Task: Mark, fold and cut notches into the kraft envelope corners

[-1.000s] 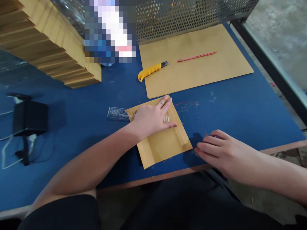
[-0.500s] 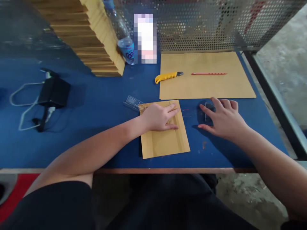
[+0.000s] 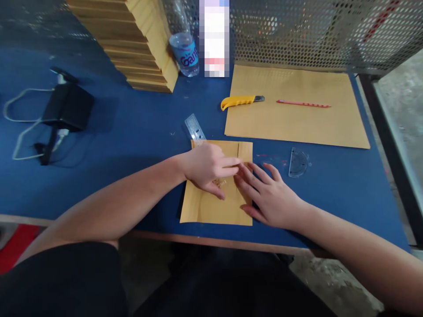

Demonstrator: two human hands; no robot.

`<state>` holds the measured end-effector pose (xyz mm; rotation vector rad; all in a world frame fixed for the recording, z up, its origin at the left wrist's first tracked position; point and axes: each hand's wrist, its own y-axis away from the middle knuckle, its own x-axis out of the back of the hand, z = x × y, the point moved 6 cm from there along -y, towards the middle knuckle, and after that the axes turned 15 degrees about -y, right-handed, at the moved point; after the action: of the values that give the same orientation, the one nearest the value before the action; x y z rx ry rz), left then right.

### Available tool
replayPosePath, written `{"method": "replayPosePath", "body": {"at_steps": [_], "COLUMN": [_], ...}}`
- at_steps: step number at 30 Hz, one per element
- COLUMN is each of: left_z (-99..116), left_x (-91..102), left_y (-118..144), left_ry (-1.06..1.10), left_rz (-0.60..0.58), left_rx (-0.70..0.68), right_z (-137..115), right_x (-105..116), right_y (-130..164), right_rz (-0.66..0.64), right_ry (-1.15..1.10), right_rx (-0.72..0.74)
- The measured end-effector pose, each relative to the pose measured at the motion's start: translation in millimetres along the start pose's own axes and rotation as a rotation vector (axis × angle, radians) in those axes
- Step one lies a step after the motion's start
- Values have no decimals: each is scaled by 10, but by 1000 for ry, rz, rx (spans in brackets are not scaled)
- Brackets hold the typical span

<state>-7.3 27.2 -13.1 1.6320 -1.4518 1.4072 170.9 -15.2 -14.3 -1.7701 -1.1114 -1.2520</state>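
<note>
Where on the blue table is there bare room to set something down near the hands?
Bare blue table lies between the black adapter and the clear ruler, and right of the clear protractor, below the large brown sheet. It is crowded at the small folded brown paper, where the left hand and right hand both rest.

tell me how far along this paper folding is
Done: the small brown sheet already shows a folded strip along its right side. In hand: left hand and right hand press flat on it. Left: the large sheet lies unfolded.
</note>
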Motion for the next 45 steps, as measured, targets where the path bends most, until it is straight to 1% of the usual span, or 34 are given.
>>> {"method": "replayPosePath", "body": {"at_steps": [3, 6, 11, 15, 19, 23, 27, 31, 32, 36, 45], "left_z": [1, -6, -20, -42, -54, -51, -49, -54, -54, -60, -61], "left_x": [37, 61, 93, 23, -45, -70, -85, -92, -95, -101, -62], "left_y": [-25, -22, -12, -22, -33, -42, -46, -44, -41, -25, -37], "left_ry": [16, 24, 43, 98, 119, 120, 108, 99, 99, 104, 89], "left_rz": [65, 70, 112, 63, 0, -47, -96, -124, -130, -122, -95], "left_rx": [-15, -7, 2, 28, 49, 43, 32, 23, 19, 13, -3], "right_z": [-12, -24, -45, 13, 52, 45, 67, 222, 268, 380, 383], "right_x": [-23, -31, 17, 103, 144, 202, 283, 406, 421, 407, 351], "right_y": [2, -2, -32, -39, -23, -24, -17, 75, 106, 191, 193], "right_rz": [-16, -6, 1, 53, 43, 51, 99, 180, 174, 71, 56], "right_ry": [-69, -84, -83, -121, -157, -100, -70, -176, -196, -222, -260], "right_rx": [-25, -22, 78, 175, 280, 319, 309, 222, 199, 155, 105]}}
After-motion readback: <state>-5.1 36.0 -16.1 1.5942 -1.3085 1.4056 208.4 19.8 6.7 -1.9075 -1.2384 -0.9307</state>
